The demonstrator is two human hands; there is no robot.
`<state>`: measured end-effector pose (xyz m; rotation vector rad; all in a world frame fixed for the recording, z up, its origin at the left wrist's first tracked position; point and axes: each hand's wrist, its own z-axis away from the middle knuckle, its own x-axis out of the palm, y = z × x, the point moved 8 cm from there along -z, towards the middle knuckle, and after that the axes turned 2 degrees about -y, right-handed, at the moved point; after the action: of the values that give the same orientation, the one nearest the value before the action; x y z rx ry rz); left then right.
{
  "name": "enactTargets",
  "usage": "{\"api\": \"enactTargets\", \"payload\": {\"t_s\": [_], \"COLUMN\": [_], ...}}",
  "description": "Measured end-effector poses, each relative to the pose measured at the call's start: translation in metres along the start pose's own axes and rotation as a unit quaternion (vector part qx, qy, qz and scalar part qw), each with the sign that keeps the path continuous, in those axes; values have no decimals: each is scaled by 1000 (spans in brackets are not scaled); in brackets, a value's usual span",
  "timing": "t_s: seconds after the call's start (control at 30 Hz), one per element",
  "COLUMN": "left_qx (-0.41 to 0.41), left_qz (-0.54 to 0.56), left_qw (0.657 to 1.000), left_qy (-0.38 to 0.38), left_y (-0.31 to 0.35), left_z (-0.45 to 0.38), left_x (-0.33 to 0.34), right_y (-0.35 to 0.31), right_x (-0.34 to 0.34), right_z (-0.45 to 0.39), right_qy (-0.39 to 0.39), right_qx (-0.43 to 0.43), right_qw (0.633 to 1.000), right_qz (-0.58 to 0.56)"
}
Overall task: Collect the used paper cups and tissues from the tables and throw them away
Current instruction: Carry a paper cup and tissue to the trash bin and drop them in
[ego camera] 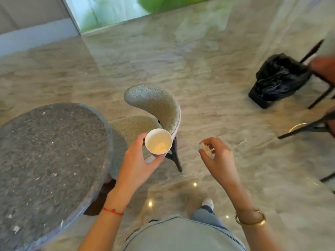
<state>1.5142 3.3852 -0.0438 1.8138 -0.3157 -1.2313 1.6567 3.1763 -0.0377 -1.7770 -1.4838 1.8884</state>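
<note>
Both hands are carrying rubbish off the table's point(54, 151) right edge: left hand point(137, 160) gripping a paper cup point(158, 141), right hand point(217, 156) pinching a crumpled tissue point(207, 151). Next, I judge, walking to the black bin bag point(277, 78).

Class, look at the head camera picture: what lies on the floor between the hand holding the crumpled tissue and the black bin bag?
Only bare marble floor shows between the right hand, which pinches the tissue, and the black bin bag in the head view.
</note>
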Motion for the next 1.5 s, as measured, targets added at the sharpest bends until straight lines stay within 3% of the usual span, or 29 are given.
{"api": "enactTargets", "payload": {"t_s": [0.37, 0.73, 1.23, 1.5], "left_qx": [101, 134, 221, 200], "left_qz": [35, 48, 43, 22], "left_qw": [990, 977, 955, 957], "left_qy": [-89, -161, -193, -210], "left_y": [159, 252, 407, 448], "left_z": [-76, -176, -439, -562], "left_x": [212, 361, 579, 675], "right_y": [180, 314, 506, 598], "right_x": [-189, -300, -451, -506], "right_z": [6, -47, -270, -387], "right_qy": [87, 152, 196, 192], "right_qx": [99, 181, 225, 234], "right_qw": [990, 970, 950, 949], "right_qz": [57, 59, 86, 85]}}
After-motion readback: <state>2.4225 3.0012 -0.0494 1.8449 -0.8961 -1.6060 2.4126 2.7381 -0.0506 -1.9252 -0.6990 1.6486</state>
